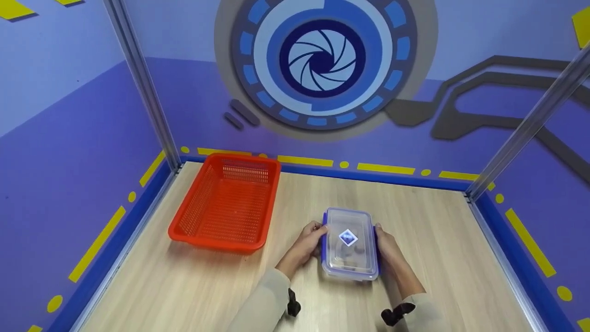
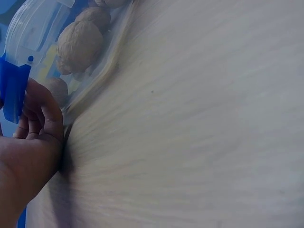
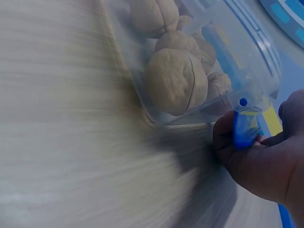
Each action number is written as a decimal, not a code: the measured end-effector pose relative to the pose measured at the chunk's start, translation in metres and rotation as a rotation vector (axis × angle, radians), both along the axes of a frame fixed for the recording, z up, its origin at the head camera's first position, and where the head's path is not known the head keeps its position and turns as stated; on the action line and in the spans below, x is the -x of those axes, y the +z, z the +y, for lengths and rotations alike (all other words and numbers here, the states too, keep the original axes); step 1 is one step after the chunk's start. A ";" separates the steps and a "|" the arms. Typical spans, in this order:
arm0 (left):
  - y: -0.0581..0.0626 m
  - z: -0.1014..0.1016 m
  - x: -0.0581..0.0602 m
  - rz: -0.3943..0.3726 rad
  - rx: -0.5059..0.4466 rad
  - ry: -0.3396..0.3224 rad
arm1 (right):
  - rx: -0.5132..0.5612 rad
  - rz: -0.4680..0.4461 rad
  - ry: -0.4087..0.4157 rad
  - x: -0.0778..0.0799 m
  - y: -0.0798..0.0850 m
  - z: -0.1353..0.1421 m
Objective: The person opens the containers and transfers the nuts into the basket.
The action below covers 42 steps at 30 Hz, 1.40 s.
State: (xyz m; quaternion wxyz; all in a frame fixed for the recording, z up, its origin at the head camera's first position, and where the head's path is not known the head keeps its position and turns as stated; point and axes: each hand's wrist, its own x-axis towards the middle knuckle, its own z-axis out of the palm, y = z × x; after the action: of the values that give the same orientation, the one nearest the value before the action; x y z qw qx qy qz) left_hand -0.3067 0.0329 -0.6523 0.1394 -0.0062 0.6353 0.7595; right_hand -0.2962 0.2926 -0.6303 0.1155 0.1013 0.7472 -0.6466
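A clear plastic food container (image 1: 358, 259) with a transparent lid and blue side latches sits on the table in the head view. My left hand (image 1: 304, 244) grips its left side, thumb up at the lid's edge and fingers curled by a blue latch (image 2: 14, 90). On the opposite side my right hand (image 1: 391, 249) holds the container, its fingers around the other blue latch (image 3: 243, 130). Through the clear walls, several walnuts (image 3: 175, 80) show in both wrist views. A small diamond-shaped sticker (image 1: 348, 237) marks the lid.
To the left on the wooden table (image 1: 438, 230) stands a red perforated plastic basket (image 1: 266, 226). Blue and purple printed panels (image 1: 193, 106) enclose the table at the back and sides, with metal posts (image 1: 145, 87) at the rear corners.
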 end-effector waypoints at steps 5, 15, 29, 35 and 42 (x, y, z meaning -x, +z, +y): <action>-0.001 0.001 0.000 -0.004 -0.003 0.010 | -0.169 0.001 0.010 -0.006 0.006 0.006; 0.000 0.002 0.002 0.016 -0.036 -0.007 | -0.038 0.036 0.001 -0.011 0.016 0.012; 0.008 0.003 0.005 -0.012 -0.047 -0.051 | -0.035 0.032 0.070 -0.015 0.007 0.005; 0.018 0.001 0.005 0.000 0.058 -0.086 | -0.003 0.019 0.067 -0.016 0.009 0.002; 0.023 -0.001 0.004 0.016 0.169 -0.076 | 0.006 -0.004 0.073 -0.017 0.009 0.000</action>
State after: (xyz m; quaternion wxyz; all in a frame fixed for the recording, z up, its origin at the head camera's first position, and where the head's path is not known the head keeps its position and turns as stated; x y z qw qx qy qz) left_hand -0.3103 0.0315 -0.6298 0.1623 0.0123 0.6979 0.6975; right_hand -0.2796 0.2928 -0.6213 0.1408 0.0747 0.7483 -0.6440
